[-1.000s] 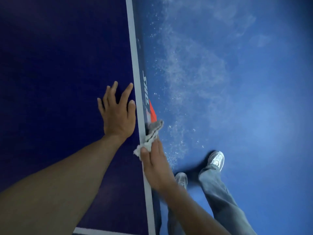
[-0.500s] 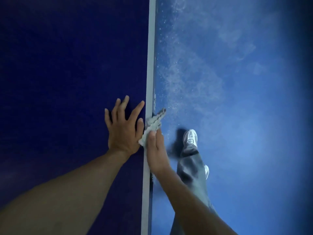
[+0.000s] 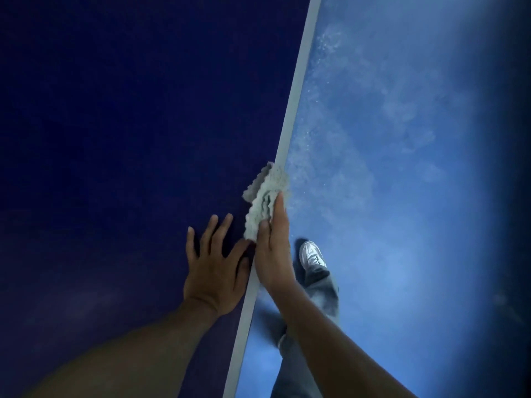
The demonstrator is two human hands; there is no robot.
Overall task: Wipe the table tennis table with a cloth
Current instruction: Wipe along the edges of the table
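The right hand [image 3: 273,254] is clamped on the grey cloth [image 3: 265,196], thumb on the near face and fingers over the outer side. The wad sits astride the white edge line [image 3: 296,96] of the dark blue bench [image 3: 115,139], at 12 o'clock from the knuckles. The left hand [image 3: 214,271] lies flat just beside it at 9 o'clock, fingers straight and spread on the playing surface, holding nothing. The step in hand looks like wiping the rim, which runs from about 6 o'clock to 1 o'clock across the view. To do it well, I judge the cloth should straddle the rim so that the top stripe and the side face are cleaned in one pass, with even pressure and a long stroke toward 1 o'clock rather than short dabs. The loose corner sticking out at 11 o'clock of the wad would be better tucked in, or it may flap and miss the surface. The flat palm should carry the lean and shift along as the reach grows. The speckled floor [image 3: 402,196] lies at 3 o'clock, with one shoe [image 3: 311,255] close under the rim, so footing needs minding.
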